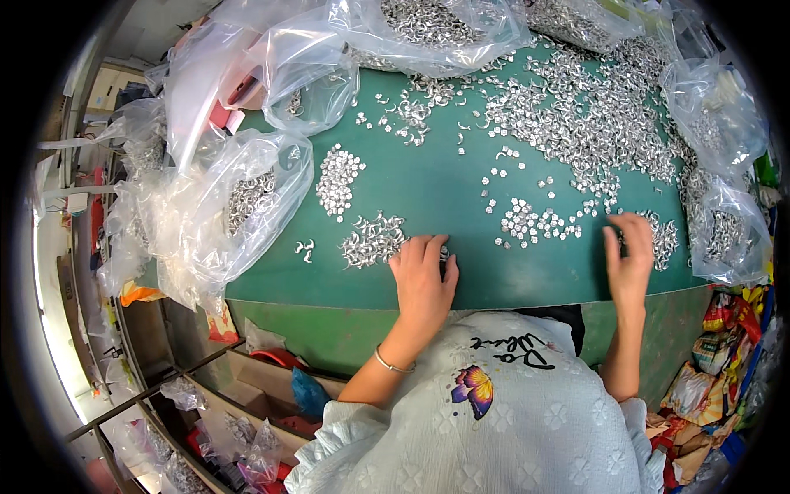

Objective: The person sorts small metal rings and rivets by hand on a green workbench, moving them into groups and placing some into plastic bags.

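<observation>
My left hand [424,278] rests on the green table top, fingers bent down at the right edge of a heap of small curved silver metal pieces [370,242]. Its thumb stands apart from the forefinger, and a bit of silver metal [444,252] shows between them on the table. My right hand [630,253] is at the table's right side, thumb and fingers apart, beside another heap of curved pieces [663,240]. Just left of it lie loose small flower-shaped silver pieces [527,221]. A cluster of similar pieces [337,181] lies beyond the left heap.
A large spread of mixed silver pieces [576,115] covers the far right of the green table [428,181]. Clear plastic bags of metal pieces stand left [239,206], at the back [428,33] and right [724,222]. A divided drawer [247,387] sits below the left edge.
</observation>
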